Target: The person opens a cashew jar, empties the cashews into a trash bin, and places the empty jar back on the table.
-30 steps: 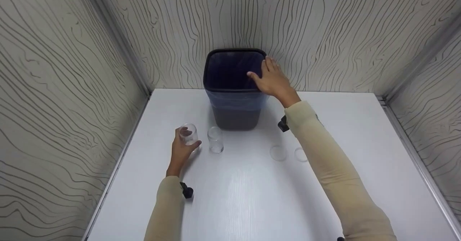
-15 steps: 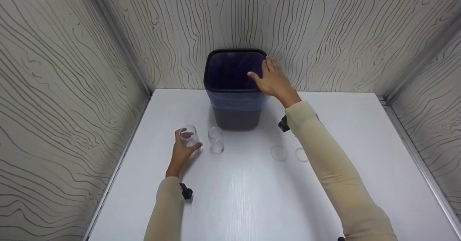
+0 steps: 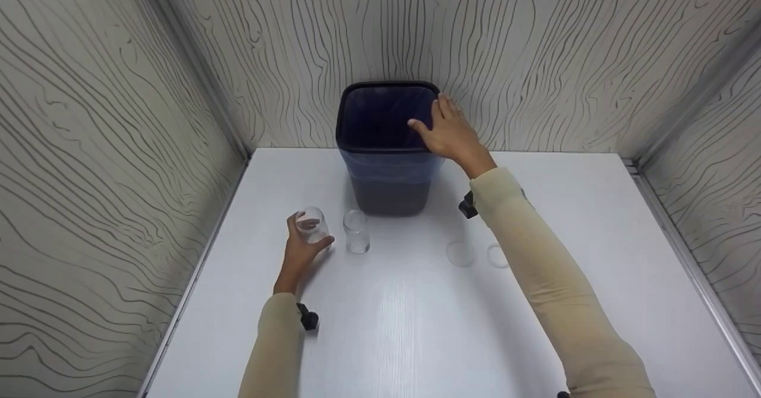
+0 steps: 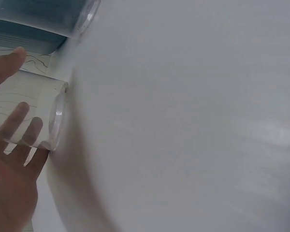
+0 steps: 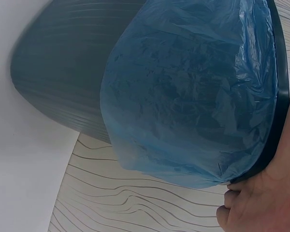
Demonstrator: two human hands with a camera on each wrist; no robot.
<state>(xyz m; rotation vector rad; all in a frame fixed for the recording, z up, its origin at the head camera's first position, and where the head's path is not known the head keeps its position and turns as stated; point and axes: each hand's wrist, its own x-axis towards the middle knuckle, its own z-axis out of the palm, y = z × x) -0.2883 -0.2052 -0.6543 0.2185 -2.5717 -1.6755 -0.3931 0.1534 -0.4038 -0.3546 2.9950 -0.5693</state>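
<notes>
In the head view my left hand (image 3: 303,252) holds a clear jar (image 3: 315,225) upright on the table at left, thumb on one side and fingers on the other. The left wrist view shows fingers through the wall of this jar (image 4: 41,104). A second clear jar (image 3: 357,231) stands just right of it, apart. My right hand (image 3: 452,133) rests on the right rim of a dark trash bin (image 3: 392,196). Its fingers look fairly straight and its thumb reaches over the opening. A blue bag (image 5: 183,96) lines the bin and folds down over the outside.
Two clear round lids or rings (image 3: 459,254) lie flat on the white table (image 3: 392,326), right of the jars; the right forearm is close to one. The bin stands at the table's back edge, before a wood-patterned wall (image 3: 285,41). Another wall rises at left.
Hardly anything differs. The left hand and its jar show only a slight shift, and the right hand stays on the bin's rim.
</notes>
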